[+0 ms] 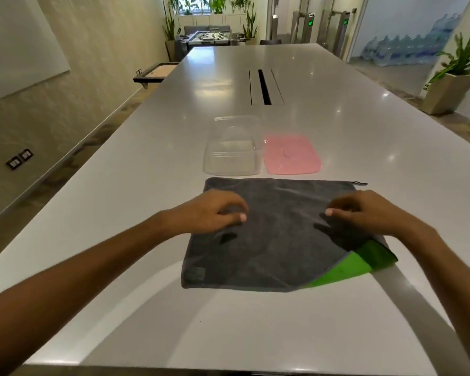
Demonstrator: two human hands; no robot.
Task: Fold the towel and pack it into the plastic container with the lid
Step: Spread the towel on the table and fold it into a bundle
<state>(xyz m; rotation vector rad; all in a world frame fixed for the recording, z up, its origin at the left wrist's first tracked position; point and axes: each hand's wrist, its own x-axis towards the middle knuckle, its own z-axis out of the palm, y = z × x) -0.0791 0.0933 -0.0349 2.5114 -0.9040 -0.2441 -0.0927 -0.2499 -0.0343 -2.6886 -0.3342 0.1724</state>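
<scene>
A grey towel lies flat on the white table, with a green underside showing at its near right corner. Just beyond it stands a clear plastic container, open and empty. A pink lid lies flat to the container's right. My left hand hovers over the towel's left half with its fingers curled and nothing in them. My right hand hovers over the right half in the same curled pose, thumb pointing inward. Both hands cast shadows on the cloth.
A long cable slot runs down the table's middle, beyond the container. The table's near edge is close to me. A potted plant stands on the floor at the right, and a foosball table at the room's far end.
</scene>
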